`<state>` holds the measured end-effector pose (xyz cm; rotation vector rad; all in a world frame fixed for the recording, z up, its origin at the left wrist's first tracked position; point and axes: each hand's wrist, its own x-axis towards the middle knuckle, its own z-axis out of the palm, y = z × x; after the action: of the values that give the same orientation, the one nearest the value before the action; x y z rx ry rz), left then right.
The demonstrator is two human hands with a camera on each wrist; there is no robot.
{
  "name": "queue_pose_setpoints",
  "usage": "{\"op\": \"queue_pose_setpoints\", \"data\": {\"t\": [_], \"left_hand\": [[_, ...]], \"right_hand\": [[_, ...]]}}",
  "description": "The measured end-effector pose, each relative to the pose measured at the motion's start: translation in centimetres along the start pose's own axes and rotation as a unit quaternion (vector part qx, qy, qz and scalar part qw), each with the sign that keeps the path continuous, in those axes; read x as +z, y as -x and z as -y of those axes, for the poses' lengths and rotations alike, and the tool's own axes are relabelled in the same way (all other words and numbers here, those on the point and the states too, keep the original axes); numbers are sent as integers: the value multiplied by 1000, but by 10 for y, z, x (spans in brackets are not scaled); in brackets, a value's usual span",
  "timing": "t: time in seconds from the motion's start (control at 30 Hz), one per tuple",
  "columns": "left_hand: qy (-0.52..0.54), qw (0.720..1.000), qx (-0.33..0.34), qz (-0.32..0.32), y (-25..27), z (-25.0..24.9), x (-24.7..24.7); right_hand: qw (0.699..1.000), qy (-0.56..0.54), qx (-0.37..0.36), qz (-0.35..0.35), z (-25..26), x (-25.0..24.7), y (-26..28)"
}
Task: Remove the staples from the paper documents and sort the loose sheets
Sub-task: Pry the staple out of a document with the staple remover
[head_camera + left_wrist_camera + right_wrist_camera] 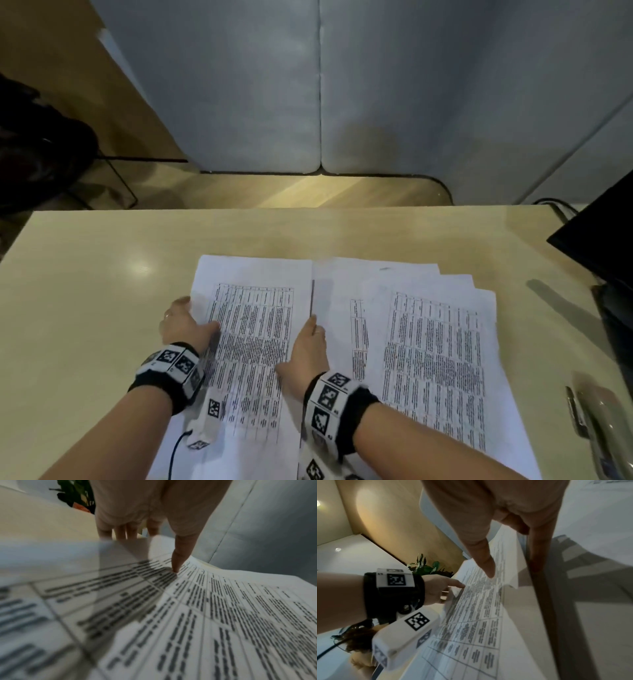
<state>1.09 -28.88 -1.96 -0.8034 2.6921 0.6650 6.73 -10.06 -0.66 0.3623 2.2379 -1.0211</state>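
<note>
A stack of printed sheets with a dense table lies on the beige desk in front of me. My left hand pinches its left edge, thumb on top and fingers under the lifted paper. My right hand holds the stack's right edge, thumb pressed on the print and fingers down along the raised edge. To the right lies a fanned pile of loose sheets. No staple shows.
A blurred silver metal tool lies at the desk's right edge. A black monitor stands at the far right. Grey partition panels rise behind the desk, with a dark chair to the left.
</note>
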Motion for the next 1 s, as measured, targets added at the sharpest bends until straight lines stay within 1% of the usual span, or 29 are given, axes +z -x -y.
{"op": "queue_pose_setpoints", "data": {"t": [0.03, 0.1, 0.2, 0.3, 0.33, 0.37, 0.4, 0.43, 0.47, 0.53, 0.57, 0.6, 0.63, 0.67, 0.7, 0.83, 0.9, 1.0], "left_hand": [[23, 1000, 10, -13, -1, -3, 2], [23, 999, 17, -27, 3, -13, 1], [-10, 1000, -7, -6, 3, -20, 3], [-25, 998, -56, 14, 1, -26, 7], [-44, 997, -59, 6, 5, -32, 9], [-59, 997, -42, -12, 10, -41, 13], [-55, 998, -3, -28, 18, -53, 16], [-28, 998, 55, -31, 26, -64, 22], [12, 993, 117, -13, 35, -78, 29], [88, 971, 210, 70, 59, -105, 46], [98, 959, 241, 116, 73, -116, 57], [104, 948, 255, 158, 84, -127, 68], [115, 941, 251, 196, 94, -136, 80], [133, 936, 231, 229, 103, -146, 92], [137, 938, 208, 242, 109, -153, 103], [88, 966, 133, 205, 129, -180, 128], [88, 971, 97, 199, 137, -189, 132], [129, 968, 63, 204, 141, -197, 135]], "right_hand": [[1000, -10, 6, 15, 2, -1, 0], [999, -35, 5, 36, 4, -1, -1], [997, -68, -6, 47, 4, -7, -2], [992, -124, -17, 22, -7, -25, -3], [989, -147, -16, 3, -14, -34, -4], [986, -165, -13, -28, -24, -46, -7], [983, -170, -5, -71, -38, -60, -11], [979, -164, 13, -120, -54, -76, -15], [974, -140, 43, -170, -71, -94, -17], [955, -67, 137, -256, -109, -131, -15], [939, -42, 190, -283, -129, -148, -12], [925, -36, 234, -298, -146, -161, -6], [914, -44, 263, -305, -161, -171, -1], [909, -54, 277, -307, -174, -178, 3], [908, -63, 277, -307, -183, -182, 5], [924, -85, 232, -293, -204, -188, 8], [927, -110, 219, -284, -209, -188, 7], [934, -98, 198, -280, -215, -185, 5]]}}
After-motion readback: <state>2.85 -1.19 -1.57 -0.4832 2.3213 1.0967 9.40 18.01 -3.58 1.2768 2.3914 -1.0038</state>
